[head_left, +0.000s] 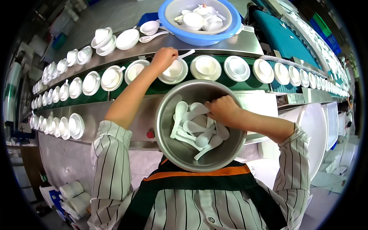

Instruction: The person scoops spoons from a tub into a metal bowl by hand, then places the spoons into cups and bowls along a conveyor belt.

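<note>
My left hand (164,62) is closed over the row of dishes, with a white soup spoon (187,54) sticking out to its right. Just below that hand stands a white bowl on a saucer (174,70). A steel basin (165,143) in front of my body holds several loose white spoons (179,115). Inside its right side, my right hand (223,110) has its fingers pinched at the end of a white spoon (200,109); the fingertips are partly hidden.
A green conveyor belt (153,88) carries a long row of bowls on saucers. More stacked bowls (127,39) line the steel ledge behind it. A blue tub (165,19) with white dishes stands at the back. A red button (150,134) is left of the basin.
</note>
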### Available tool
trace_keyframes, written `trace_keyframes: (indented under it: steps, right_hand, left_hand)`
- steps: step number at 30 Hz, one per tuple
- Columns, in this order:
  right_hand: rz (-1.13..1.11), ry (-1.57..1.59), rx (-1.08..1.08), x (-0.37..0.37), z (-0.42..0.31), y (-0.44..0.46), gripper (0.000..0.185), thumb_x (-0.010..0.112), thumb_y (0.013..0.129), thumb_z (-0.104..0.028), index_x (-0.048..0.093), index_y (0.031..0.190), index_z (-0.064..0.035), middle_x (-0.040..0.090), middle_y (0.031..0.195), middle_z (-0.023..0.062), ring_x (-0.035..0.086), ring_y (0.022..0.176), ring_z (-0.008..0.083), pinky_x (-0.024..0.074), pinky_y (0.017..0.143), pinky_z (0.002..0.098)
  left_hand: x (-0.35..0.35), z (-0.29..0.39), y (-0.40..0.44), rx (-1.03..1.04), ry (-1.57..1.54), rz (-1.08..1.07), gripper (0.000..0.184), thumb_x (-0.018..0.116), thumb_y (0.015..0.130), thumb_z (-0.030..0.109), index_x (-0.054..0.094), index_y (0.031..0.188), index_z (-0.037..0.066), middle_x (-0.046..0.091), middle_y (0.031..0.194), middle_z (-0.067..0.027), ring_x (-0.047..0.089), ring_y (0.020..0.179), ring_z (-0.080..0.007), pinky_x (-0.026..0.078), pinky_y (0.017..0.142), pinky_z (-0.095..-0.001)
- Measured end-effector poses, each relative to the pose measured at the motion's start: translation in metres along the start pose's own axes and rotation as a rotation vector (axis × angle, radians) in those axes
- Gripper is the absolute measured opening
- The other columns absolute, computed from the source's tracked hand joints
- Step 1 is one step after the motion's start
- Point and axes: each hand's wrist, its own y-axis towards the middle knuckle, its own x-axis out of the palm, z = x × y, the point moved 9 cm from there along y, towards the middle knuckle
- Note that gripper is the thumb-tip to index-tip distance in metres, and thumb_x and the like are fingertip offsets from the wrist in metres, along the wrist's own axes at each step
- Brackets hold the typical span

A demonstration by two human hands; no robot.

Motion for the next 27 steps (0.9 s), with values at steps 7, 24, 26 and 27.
trace_keyframes:
  steps: [7,24,26,27]
  right_hand:
    - [0.644,0.327,0.017,-0.111,0.044,-0.01,0.016,0.06,0.081,-0.018,0.066,0.093,-0.0095,0.065,0.081,0.0121,0.064,0.07,0.0298,0.0506,0.061,0.0406]
    - [0.373,-0.027,-0.301,-0.087,0.001,0.056,0.018,0.059,0.075,-0.011,0.064,0.092,-0.0071,0.063,0.074,0.0075,0.063,0.071,0.029,0.0524,0.065,0.042]
    - [0.099,-0.048,-0.34,-0.039,-0.024,0.035,0.017,0.062,0.072,-0.011,0.063,0.089,-0.0066,0.062,0.075,0.0079,0.063,0.073,0.028,0.0521,0.066,0.0401]
    - [0.01,-0.112,-0.338,-0.011,-0.027,0.031,0.018,0.064,0.07,-0.011,0.062,0.087,-0.0063,0.062,0.078,0.0089,0.063,0.075,0.0272,0.052,0.068,0.0382]
  left_hand:
    - [-0.069,0.066,-0.035,0.026,0.131,0.047,0.022,0.062,0.08,0.017,0.062,0.094,0.001,0.063,0.092,-0.0123,0.059,0.088,-0.0316,0.047,0.077,-0.038]
    - [0.017,0.199,-0.166,0.834,0.321,-0.598,0.007,0.059,0.07,0.009,0.06,0.064,0.006,0.056,0.082,-0.007,0.057,0.083,-0.0196,0.047,0.068,-0.0318]
    - [0.023,0.196,-0.163,0.795,0.335,-0.638,0.005,0.058,0.072,0.009,0.062,0.071,0.005,0.056,0.081,-0.0083,0.058,0.079,-0.0209,0.049,0.065,-0.0322]
    - [0.022,0.191,-0.155,0.712,0.316,-0.621,0.006,0.057,0.072,0.009,0.062,0.073,0.005,0.056,0.083,-0.0092,0.058,0.079,-0.0221,0.049,0.065,-0.0324]
